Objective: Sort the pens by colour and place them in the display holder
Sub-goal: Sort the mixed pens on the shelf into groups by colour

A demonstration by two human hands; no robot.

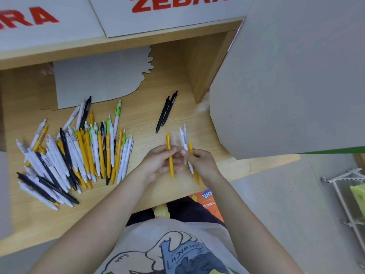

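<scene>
A mixed pile of white, yellow, black and green pens (75,153) lies on the left of the wooden shelf (142,119). Two black pens (166,112) lie apart in the middle. My left hand (160,161) holds one yellow pen (169,153) upright. Close beside it, my right hand (199,163) grips a small bunch: two white pens (183,139) and a yellow one (191,148). The two hands almost touch over the shelf's front half. No display holder can be made out.
A grey cardboard cut-out (98,82) lies at the back behind the pile. A large grey panel (286,86) overhangs the right side. White boxes with red lettering (167,8) sit above. A white wire rack (347,194) stands on the floor at right.
</scene>
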